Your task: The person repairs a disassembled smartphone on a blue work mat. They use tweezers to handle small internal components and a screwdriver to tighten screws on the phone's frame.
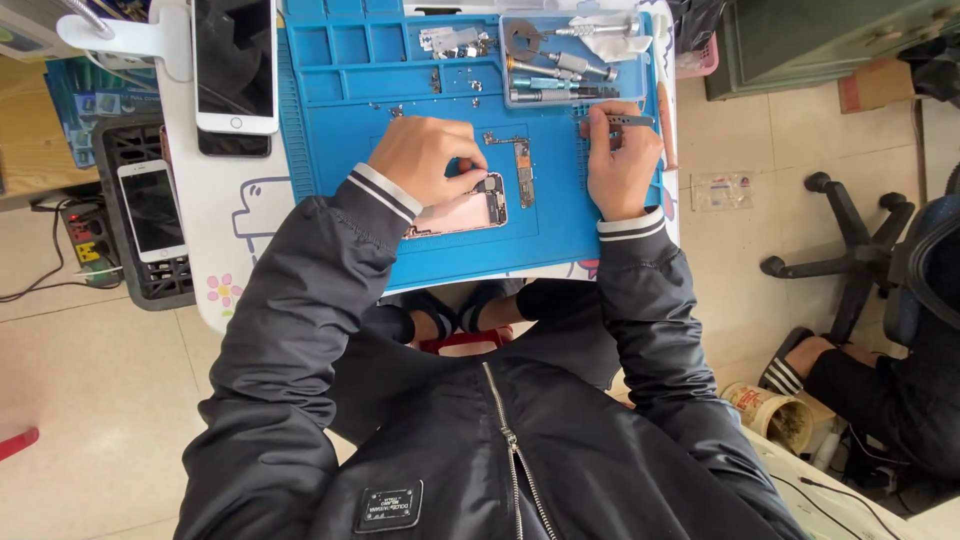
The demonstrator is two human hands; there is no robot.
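An opened pink phone housing (pixel 466 212) lies on a blue repair mat (pixel 560 235). My left hand (pixel 425 158) rests on its upper end, fingers pinched on a part inside that I cannot make out. My right hand (pixel 622 165) sits at the mat's right side, closed on metal tweezers (pixel 628 121) that point left. A narrow circuit board (pixel 523 172) lies on the mat between the two hands.
A tool tray (pixel 570 60) with screwdrivers stands at the mat's top right. A white phone (pixel 236 65) lies left of the mat, and another phone (pixel 152 208) rests on a black crate. An office chair base (pixel 850 240) and another person's foot (pixel 795 368) are at right.
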